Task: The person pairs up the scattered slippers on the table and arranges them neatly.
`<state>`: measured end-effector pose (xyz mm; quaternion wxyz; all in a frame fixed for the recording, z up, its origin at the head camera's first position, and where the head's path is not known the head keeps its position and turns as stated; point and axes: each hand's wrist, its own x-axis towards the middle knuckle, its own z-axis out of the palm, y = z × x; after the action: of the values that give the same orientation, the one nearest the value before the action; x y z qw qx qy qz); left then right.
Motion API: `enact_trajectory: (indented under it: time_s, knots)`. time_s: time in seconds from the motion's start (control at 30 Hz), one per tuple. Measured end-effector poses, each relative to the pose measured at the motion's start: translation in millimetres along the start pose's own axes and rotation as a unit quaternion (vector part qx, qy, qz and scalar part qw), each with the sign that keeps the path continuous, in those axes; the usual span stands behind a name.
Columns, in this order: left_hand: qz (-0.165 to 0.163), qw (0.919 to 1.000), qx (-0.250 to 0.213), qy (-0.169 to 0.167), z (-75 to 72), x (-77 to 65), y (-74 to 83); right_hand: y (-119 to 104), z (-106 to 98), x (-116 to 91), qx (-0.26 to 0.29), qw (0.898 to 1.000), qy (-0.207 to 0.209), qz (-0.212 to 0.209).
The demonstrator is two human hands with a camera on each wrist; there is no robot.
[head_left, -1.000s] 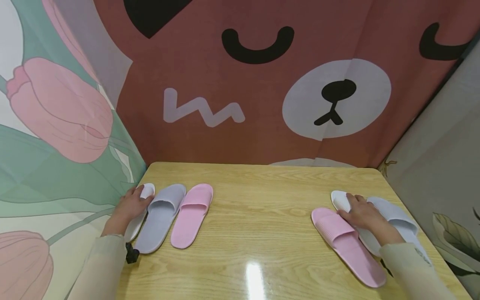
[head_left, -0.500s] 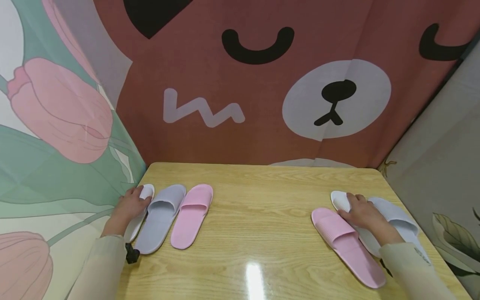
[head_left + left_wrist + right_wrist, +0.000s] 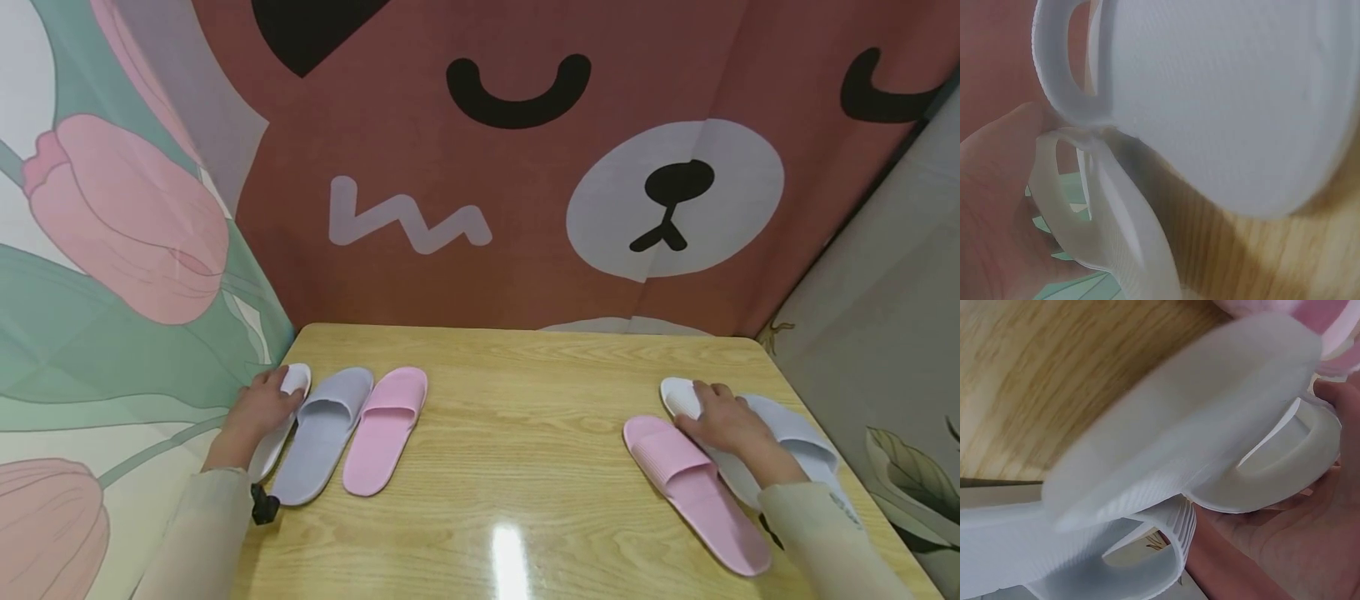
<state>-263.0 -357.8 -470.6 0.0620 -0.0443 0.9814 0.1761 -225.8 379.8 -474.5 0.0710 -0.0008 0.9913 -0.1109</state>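
At the left of the table, my left hand (image 3: 258, 411) grips a white slipper (image 3: 297, 379) across its strap. The left wrist view shows the thumb on one side of this white slipper (image 3: 1132, 231) and fingers on the other, beside a grey slipper (image 3: 1222, 94). Over at the right, my right hand (image 3: 731, 425) holds another white slipper (image 3: 678, 396) by the strap area, between a pink slipper (image 3: 675, 458) and a grey slipper (image 3: 798, 433). Seen from the right wrist, that white slipper (image 3: 1179, 419) is tilted. Each hand covers part of its slipper in the head view.
Right of the left hand lie a grey slipper (image 3: 309, 467) and a pink slipper (image 3: 375, 458), side by side. The wooden table (image 3: 525, 433) stretches between the two groups. Printed cloths, including a brown bear cloth (image 3: 412, 283), hang at the back and sides.
Both white slippers' toes have shifted very slightly toward the back or upward, with the hands still on them. The other slippers stay in place; the head view has moved a touch.
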Motion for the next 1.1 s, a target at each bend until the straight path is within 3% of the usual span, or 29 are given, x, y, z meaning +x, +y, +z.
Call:
enact_trajectory:
  time_s: [0.4,1.1]
  knots:
    - [0.011,0.9998,0.011,0.012,-8.6,-1.9,10.4,-3.1,-10.8,0.3,0.008,1.0,-0.002,-0.005]
    - [0.012,0.9987,0.039,0.03,-20.5,-4.5,33.6,-21.5,-29.9,5.6,0.023,0.999,0.0,0.024]
